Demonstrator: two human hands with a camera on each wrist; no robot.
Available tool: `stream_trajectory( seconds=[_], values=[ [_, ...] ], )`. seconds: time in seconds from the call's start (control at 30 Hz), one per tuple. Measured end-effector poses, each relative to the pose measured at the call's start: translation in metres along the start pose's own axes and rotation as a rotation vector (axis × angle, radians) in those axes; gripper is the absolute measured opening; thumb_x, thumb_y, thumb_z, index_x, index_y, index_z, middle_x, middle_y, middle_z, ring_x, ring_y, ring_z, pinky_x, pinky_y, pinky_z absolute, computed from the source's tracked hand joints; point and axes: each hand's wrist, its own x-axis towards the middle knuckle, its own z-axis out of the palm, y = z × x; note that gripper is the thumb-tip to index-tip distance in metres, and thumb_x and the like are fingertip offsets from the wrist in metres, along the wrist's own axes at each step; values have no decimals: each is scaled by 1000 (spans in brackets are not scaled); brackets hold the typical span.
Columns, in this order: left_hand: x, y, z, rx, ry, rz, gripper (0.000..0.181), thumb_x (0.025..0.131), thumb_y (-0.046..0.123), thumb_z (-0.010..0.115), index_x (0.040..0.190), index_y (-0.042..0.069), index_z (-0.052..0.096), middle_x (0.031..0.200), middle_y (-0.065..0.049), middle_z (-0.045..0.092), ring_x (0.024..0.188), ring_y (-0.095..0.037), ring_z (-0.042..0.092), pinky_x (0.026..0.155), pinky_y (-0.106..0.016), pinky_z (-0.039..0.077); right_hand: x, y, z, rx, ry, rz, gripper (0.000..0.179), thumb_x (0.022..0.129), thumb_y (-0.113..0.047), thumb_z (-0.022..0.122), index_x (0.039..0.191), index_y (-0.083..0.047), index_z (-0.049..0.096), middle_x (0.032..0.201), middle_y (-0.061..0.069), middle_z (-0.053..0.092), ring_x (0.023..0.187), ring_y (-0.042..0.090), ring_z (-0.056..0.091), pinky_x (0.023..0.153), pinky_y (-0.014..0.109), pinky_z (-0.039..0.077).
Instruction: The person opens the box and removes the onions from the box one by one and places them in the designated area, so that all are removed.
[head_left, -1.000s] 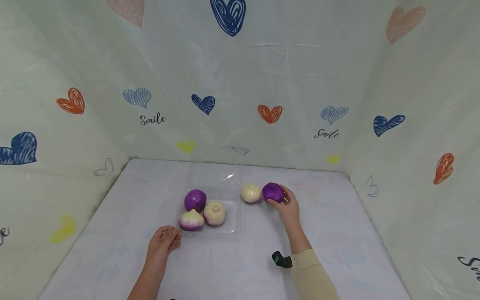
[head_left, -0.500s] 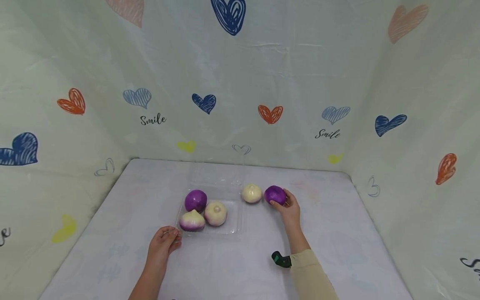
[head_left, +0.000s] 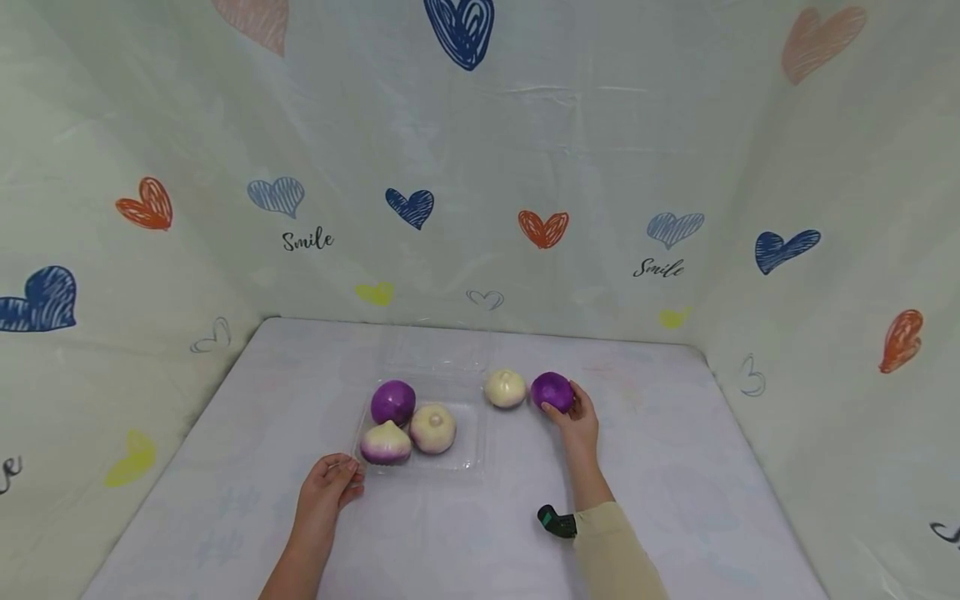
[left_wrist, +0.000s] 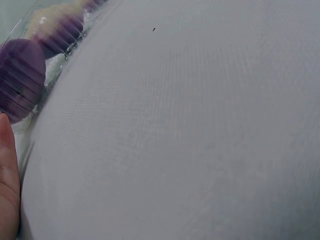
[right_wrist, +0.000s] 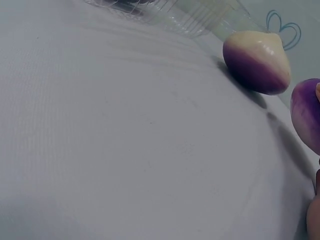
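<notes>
My right hand (head_left: 577,418) grips a purple-and-white turnip (head_left: 551,392), its purple side facing the head camera. In the right wrist view this turnip (right_wrist: 306,112) is at the right edge, with its shadow on the table beneath it. Just left of it a cream-topped turnip (head_left: 506,388) with a purple underside sits on the table. My left hand (head_left: 326,490) holds the front left corner of an open clear plastic box (head_left: 467,446). Inside lie a purple turnip (head_left: 393,402), a white turnip with purple edges (head_left: 432,429) and a tilted half-purple turnip (head_left: 386,443).
The box's clear lid (head_left: 435,348) stands open toward the back of the white table (head_left: 450,542). Hanging cloth (head_left: 480,142) with printed hearts encloses the table at the back and both sides. A black wrist device (head_left: 557,522) sticks out beside my right sleeve (head_left: 618,550).
The right hand has moved slightly right and down with its turnip, widening the gap to the cream-topped one. My left hand stays at the box corner.
</notes>
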Motion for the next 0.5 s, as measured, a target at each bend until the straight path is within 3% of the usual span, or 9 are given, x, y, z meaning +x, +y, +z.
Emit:
stream_trajectory(
  seconds=[0.27, 0.5],
  values=[
    [-1, 0, 0, -6, -1, 13, 17, 99, 6, 56, 111, 1, 45, 85, 4, 67, 78, -9, 61, 73, -23, 57, -3, 5, 2, 52, 31, -31, 72, 79, 2, 78, 141, -2, 42, 144, 21, 42, 135, 36, 37, 114, 41, 30],
    [1, 0, 0, -17, 11, 8, 16, 98, 8, 59, 108, 3, 47, 84, 5, 67, 78, -9, 61, 74, -23, 57, -3, 6, 1, -3, -8, -46, 70, 79, -1, 79, 140, -2, 44, 142, 20, 44, 135, 35, 38, 114, 40, 30]
  ],
)
